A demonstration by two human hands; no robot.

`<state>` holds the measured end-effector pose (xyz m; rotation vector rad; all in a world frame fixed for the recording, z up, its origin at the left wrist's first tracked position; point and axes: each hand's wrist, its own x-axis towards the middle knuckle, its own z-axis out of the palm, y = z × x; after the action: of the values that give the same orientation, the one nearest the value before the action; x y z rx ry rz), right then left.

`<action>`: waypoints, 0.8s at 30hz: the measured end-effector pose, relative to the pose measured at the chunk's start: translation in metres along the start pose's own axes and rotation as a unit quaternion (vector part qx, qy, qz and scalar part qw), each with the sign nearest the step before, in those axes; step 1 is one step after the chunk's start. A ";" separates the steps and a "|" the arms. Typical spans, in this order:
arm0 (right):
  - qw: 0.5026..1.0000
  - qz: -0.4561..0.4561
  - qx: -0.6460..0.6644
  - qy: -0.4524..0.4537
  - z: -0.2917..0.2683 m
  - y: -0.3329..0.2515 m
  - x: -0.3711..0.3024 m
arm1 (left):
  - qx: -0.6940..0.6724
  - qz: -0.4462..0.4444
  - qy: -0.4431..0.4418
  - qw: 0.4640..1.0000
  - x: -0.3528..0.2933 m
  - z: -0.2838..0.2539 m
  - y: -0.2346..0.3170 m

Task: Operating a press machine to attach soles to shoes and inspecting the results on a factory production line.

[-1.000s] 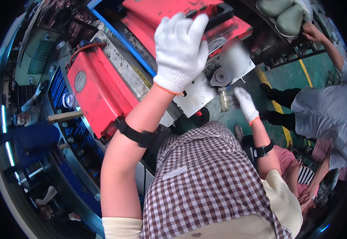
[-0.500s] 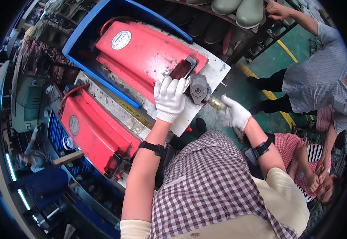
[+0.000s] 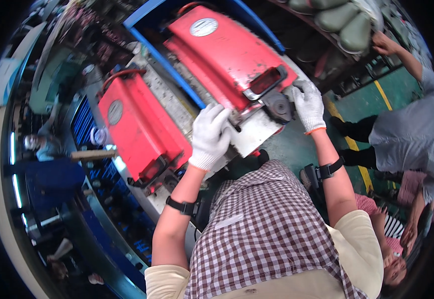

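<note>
My left hand [image 3: 210, 134], in a white knit glove, is at the near left corner of a red machine cover [image 3: 232, 52]. Its fingers are loosely bent, the thumb apart, with nothing visible in them. At the cover's right end is my right hand [image 3: 308, 106], gloved alike, its fingers bent and spread close to the cover's corner; nothing shows in them. Between the hands sits a dark round machine part [image 3: 279, 105], beside a dark loop handle [image 3: 267, 82] on the cover. Whether the right fingertips touch the part cannot be made out.
A second red cover [image 3: 140, 129] stands on the left. A blue frame [image 3: 164, 62] surrounds the far side of the first one. Green boot-shaped forms [image 3: 354, 35] fill a rack at the upper right. A person in a checked shirt [image 3: 401, 114] stands on the right.
My right hand has moved forward from the brass-coloured fitting to the cover's right end. That fitting no longer shows. My left hand is lower against the cover, and the view has shifted.
</note>
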<state>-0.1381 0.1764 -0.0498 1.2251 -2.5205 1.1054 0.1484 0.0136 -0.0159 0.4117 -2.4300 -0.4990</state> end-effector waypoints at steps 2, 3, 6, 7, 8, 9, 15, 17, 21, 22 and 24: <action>0.996 0.071 0.044 -0.030 0.020 -0.002 -0.004 | 0.002 -0.083 0.019 0.996 -0.029 -0.046 -0.002; 0.990 0.044 -0.105 -0.080 0.025 -0.010 -0.006 | 0.080 -0.125 0.073 0.986 -0.059 -0.064 -0.002; 0.989 0.040 -0.132 -0.060 0.028 -0.013 -0.007 | 0.094 -0.257 0.101 0.956 -0.130 -0.120 -0.014; 0.989 0.025 -0.136 -0.059 0.032 -0.007 -0.008 | 0.108 -0.287 0.112 0.945 -0.150 -0.132 -0.017; 0.988 0.011 -0.141 -0.058 0.036 0.001 -0.008 | 0.119 -0.315 0.121 0.934 -0.168 -0.141 -0.021; 0.987 0.010 -0.146 -0.061 0.038 0.002 -0.008 | 0.158 -0.253 0.113 0.948 -0.179 -0.147 -0.029; 0.975 0.022 -0.206 -0.085 0.039 -0.003 -0.003 | 0.164 -0.334 -0.148 0.916 -0.148 -0.143 -0.036; 0.975 0.014 -0.210 -0.073 0.043 0.009 -0.002 | 0.125 -0.415 -0.260 0.863 -0.127 -0.147 -0.049; 0.977 0.027 -0.197 -0.075 0.047 0.017 -0.002 | 0.077 -0.449 -0.294 0.840 -0.123 -0.149 -0.064; 0.976 0.036 -0.198 -0.079 0.048 0.016 -0.002 | 0.074 -0.441 -0.277 0.851 -0.127 -0.146 -0.065; 0.969 0.063 -0.220 -0.094 0.047 0.017 0.000 | 0.069 -0.436 -0.268 0.856 -0.131 -0.143 -0.065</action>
<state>-0.1416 0.1526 -0.0936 1.0992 -2.8037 0.4166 0.3487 -0.0267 -0.0056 1.6668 -2.6904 -0.9055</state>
